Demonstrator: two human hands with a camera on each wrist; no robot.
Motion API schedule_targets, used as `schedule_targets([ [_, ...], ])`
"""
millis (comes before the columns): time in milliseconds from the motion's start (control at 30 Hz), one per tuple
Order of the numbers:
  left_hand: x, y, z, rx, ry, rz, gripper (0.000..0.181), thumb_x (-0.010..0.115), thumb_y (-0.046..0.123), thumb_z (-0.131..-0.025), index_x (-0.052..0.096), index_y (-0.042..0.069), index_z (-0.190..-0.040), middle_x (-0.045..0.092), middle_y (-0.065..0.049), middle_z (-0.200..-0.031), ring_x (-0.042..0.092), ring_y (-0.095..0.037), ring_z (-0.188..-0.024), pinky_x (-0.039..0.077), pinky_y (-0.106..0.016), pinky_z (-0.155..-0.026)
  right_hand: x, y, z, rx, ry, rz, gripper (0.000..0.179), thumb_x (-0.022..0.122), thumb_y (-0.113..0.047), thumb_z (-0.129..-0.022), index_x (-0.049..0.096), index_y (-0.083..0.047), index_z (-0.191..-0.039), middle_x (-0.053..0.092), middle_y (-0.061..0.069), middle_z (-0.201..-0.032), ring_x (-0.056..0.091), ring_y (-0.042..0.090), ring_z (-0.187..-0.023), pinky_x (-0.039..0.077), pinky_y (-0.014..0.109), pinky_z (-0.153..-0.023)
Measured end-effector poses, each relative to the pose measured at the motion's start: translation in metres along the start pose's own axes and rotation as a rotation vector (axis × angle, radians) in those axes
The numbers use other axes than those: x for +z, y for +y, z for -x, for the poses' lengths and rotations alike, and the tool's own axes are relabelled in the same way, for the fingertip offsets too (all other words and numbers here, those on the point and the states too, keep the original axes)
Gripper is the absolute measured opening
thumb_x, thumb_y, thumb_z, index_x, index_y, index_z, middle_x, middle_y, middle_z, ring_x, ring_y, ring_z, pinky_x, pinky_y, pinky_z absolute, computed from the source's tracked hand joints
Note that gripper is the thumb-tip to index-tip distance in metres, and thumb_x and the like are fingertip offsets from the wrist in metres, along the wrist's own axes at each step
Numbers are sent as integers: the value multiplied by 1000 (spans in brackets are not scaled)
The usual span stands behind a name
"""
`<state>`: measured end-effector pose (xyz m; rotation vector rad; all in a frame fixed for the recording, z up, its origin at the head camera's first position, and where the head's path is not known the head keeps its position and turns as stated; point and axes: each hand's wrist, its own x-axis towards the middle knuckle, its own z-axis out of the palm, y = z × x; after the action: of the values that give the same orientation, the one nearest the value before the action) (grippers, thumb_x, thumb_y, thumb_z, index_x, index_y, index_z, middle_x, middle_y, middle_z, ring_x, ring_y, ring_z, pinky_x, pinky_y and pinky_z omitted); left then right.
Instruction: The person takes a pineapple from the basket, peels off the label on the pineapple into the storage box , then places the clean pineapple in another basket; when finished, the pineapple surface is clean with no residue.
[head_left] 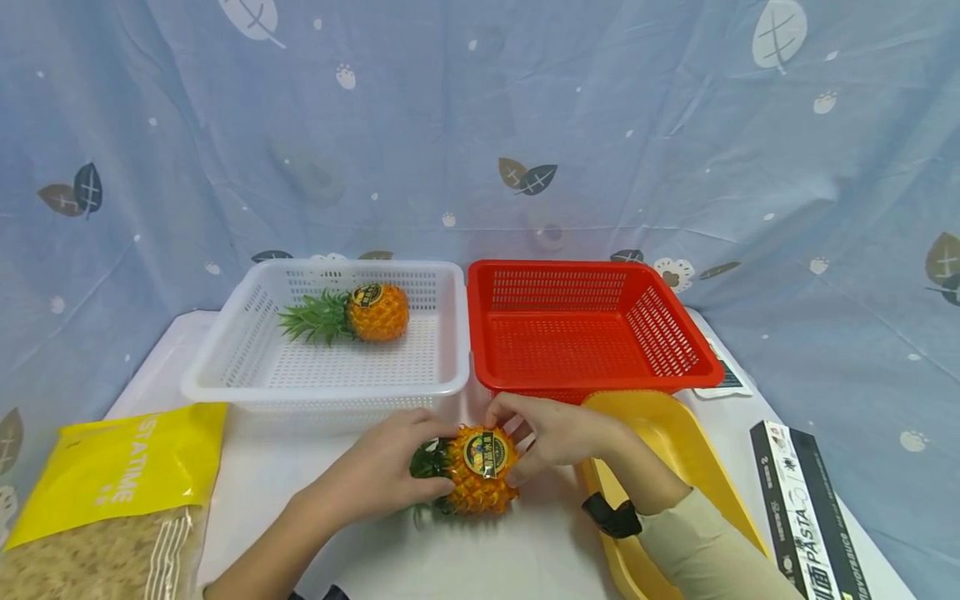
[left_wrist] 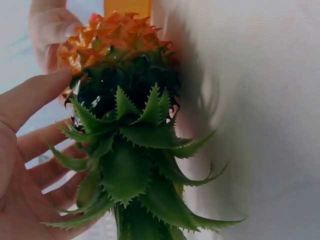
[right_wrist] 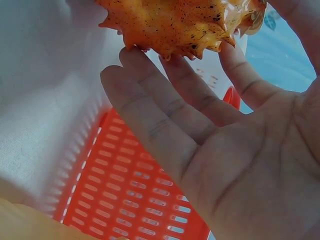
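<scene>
A small orange pineapple (head_left: 480, 483) with a round black-and-gold label lies sideways at the front middle of the table, between both hands. My left hand (head_left: 386, 467) holds its green crown end, thumb on the near side and fingers on the far side. In the left wrist view the spiky green leaves (left_wrist: 125, 170) stretch past the palm. My right hand (head_left: 558, 433) grips the orange end between thumb and fingers, with fingertips against the spiny skin in the right wrist view. A second pineapple (head_left: 378, 315) lies in the white basket (head_left: 330, 392), its leaves pointing left.
A red basket (head_left: 555, 354) stands right of the white one. Below it a yellow tray (head_left: 660, 412) reaches under my right forearm. A yellow pasta bag (head_left: 142, 450) lies at the left, and a black-and-white pasta box (head_left: 806, 508) at the right.
</scene>
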<state>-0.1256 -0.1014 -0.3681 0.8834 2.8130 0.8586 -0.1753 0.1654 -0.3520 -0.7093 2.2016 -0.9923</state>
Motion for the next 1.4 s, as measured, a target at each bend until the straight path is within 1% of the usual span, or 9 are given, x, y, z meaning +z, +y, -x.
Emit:
schedule_targets([
  [167,3,1,-1,9,13,-20,51,86,31,-82,71,12,-127,69,-3,-124,63,-25,-117,53,-50,-102,-3,0,3,-21,-8,32,51,85,-12,-82,57,-18,-125,63,-1,-125,61,26,-119,59,44,-98],
  [267,3,1,-2,7,10,-23,50,86,31,-82,71,12,-126,68,-2,-124,63,-24,-116,53,-49,-103,-6,-1,7,-45,0,66,47,82,-17,-85,60,-18,-127,63,-2,-127,61,26,-121,58,44,-98],
  [367,3,2,-1,11,13,-33,49,86,32,-82,72,11,-124,68,-2,-123,63,-24,-116,53,-49,-103,-8,-2,9,-83,31,90,37,77,-22,-90,65,-17,-125,66,-1,-126,65,24,-118,58,35,-96],
  [467,2,2,0,12,19,-40,48,86,32,-82,72,11,-123,68,-1,-121,63,-23,-115,53,-48,-102,-8,-4,8,-115,71,113,27,73,-24,-94,69,-15,-119,70,-1,-120,68,21,-111,58,28,-91],
  [600,3,2,0,5,19,-37,47,86,31,-82,72,11,-122,68,0,-121,63,-23,-115,53,-48,-102,-4,-6,6,-108,115,151,21,72,-25,-95,70,-15,-113,71,-3,-113,69,16,-103,59,26,-87],
  [767,3,2,0,13,21,-37,48,86,31,-82,72,11,-123,68,-1,-121,63,-23,-115,53,-48,-102,-1,-8,5,-113,147,184,18,74,-25,-95,68,-13,-108,71,-3,-108,70,16,-99,58,24,-84],
  [1000,3,2,0,13,21,-30,49,86,31,-83,72,11,-126,68,-1,-122,63,-23,-114,53,-48,-102,2,-11,3,-111,161,142,15,74,-16,-94,64,-14,-105,67,-1,-106,68,18,-104,60,27,-87],
  [1167,4,2,0,13,13,-28,51,85,30,-84,72,10,-128,68,-2,-122,63,-22,-113,54,-48,-101,3,-13,3,-83,187,164,14,74,-14,-93,65,-13,-104,67,-2,-103,66,16,-100,59,26,-84],
  [1400,2,1,0,7,4,-16,52,85,31,-84,71,11,-130,67,-2,-122,63,-22,-113,54,-47,-101,4,-17,2,-88,218,173,12,75,-12,-92,66,-15,-99,65,-2,-101,63,15,-96,57,23,-81],
])
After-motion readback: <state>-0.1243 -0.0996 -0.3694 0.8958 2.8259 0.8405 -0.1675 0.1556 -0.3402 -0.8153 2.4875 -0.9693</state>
